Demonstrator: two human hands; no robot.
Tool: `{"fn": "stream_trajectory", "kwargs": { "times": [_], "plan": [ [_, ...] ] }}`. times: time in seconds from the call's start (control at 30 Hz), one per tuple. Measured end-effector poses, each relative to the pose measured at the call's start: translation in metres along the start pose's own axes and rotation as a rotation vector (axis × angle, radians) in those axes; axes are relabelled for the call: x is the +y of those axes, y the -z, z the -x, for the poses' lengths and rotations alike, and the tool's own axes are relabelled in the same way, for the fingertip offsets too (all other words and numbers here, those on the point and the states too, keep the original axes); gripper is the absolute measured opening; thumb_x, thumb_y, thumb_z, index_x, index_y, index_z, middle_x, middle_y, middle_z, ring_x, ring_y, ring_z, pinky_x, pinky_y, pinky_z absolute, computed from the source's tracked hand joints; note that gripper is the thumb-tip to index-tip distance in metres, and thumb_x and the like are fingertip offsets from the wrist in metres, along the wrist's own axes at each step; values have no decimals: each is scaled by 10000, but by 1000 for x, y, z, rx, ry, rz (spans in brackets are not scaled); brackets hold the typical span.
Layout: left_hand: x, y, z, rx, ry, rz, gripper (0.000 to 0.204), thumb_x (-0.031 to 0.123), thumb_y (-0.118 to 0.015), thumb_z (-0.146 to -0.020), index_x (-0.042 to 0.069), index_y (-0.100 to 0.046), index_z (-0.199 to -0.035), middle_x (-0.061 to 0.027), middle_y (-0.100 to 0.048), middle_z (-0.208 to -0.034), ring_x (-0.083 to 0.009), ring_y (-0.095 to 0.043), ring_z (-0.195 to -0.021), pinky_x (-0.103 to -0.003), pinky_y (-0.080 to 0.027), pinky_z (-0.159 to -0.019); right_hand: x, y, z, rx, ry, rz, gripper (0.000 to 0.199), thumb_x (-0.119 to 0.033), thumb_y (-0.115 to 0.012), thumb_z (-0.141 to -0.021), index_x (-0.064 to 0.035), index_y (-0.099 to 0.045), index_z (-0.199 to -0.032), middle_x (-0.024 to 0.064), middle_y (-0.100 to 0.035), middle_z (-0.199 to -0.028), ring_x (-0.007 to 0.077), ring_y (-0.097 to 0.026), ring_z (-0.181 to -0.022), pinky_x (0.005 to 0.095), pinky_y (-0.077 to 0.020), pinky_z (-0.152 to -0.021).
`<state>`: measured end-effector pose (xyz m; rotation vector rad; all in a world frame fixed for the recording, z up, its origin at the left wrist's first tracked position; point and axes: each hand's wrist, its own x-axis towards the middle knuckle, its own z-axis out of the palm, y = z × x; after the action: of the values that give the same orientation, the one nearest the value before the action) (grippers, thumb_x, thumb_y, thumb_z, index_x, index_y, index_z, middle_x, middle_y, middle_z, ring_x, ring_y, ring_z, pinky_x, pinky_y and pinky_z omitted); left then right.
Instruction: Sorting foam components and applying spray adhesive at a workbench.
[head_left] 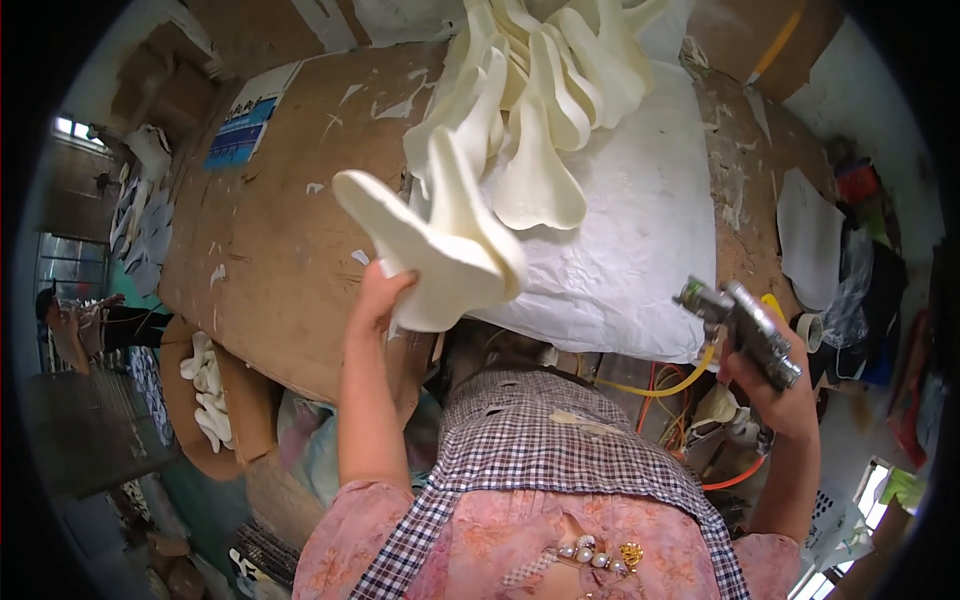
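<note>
The left hand (pixel 378 300) has its grip closed on a cream foam saddle-shaped piece (pixel 440 250), lifted above the brown desk (pixel 280 250) beside a pile of like pieces (pixel 540 90) on white crumpled paper (pixel 640 230); the right hand (pixel 775 385) clasps what looks like a metal spray gun (pixel 745 325) off the desk edge

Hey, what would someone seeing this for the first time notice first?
Probably the cream foam saddle-shaped piece lifted in the left hand at the centre, over the brown worktable. Next, the metal spray gun gripped in the right hand on the right, and the heap of similar cream pieces on white sheeting behind.
</note>
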<state>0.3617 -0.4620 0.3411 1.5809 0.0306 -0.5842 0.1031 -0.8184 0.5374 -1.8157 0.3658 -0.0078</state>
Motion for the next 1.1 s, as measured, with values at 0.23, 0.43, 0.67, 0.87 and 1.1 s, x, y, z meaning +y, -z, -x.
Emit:
{"fn": "stream_trajectory", "kwargs": {
  "times": [0.23,0.43,0.67,0.87,1.1],
  "plan": [
    [-26,-120,-119,16,-330,-413,419,49,-606,-653,3,-585,-1069,-95,-632,-948,-201,-600,-840,-312,-478,-762,16,10,-9,184,95,-71,567,-155,-628,-821,26,-380,-1299,66,-568,-904,138,-542,-799,274,-448,-744],
    [-11,-113,-145,-458,90,-130,455,108,-657,-665,6,-577,-1101,-95,-624,-1029,-187,-581,-968,-326,-480,-820,62,-2,-11,103,-34,-105,502,-94,-636,-814,27,-423,-1253,69,-598,-908,143,-585,-816,300,-485,-772],
    [1,-84,-46,-35,-413,-391,464,172,-711,-647,41,-599,-1078,-139,-611,-1072,-215,-559,-1032,-339,-427,-910,97,-12,-51,55,-46,41,331,-59,-611,-806,18,-523,-1115,65,-596,-850,133,-591,-739,286,-496,-673],
    [67,109,102,567,-172,278,487,185,-704,-758,-18,-531,-1165,-142,-592,-1111,-231,-582,-994,-368,-498,-838,62,-43,-93,-95,-18,37,295,-57,-609,-810,23,-531,-1083,72,-592,-846,145,-579,-715,285,-499,-659],
    [62,396,146,1329,-859,599,538,25,-713,-723,-23,-487,-1209,-123,-552,-1188,-248,-559,-1035,-363,-461,-891,29,-119,-144,-183,12,33,327,-58,-618,-819,17,-505,-1116,66,-585,-859,146,-572,-735,286,-486,-689]
  ]
}}
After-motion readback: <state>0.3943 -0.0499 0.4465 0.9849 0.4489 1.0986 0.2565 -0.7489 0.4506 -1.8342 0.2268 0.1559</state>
